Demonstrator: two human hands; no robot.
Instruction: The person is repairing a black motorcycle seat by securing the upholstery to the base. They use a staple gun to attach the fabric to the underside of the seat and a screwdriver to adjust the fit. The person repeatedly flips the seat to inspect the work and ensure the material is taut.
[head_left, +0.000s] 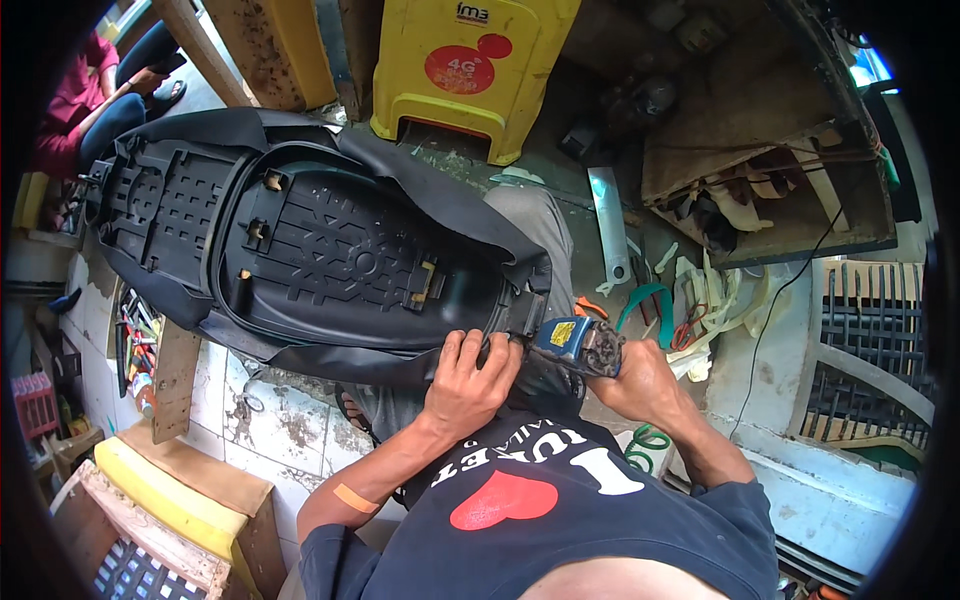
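A motorcycle seat [350, 235] lies underside up across my lap, its black ribbed plastic base showing. Loose black seat cover [430, 190] folds up around its rim. My left hand [468, 388] bends its fingers over the near right edge, pressing the cover against the base. A blue staple gun [563, 336] with a yellow label is gripped in my right hand [640, 382]. Its nose points left, at the narrow right end of the seat, close to my left fingertips. Whether the nose touches the cover I cannot tell.
A yellow plastic stool [470, 70] stands beyond the seat. To the right are a metal strip [608, 225], red-handled scissors [688, 330], pale scraps [705, 315] and a wooden box [770, 190]. A green coiled hose [648, 448] hangs near my right forearm. Another person [80, 110] sits far left.
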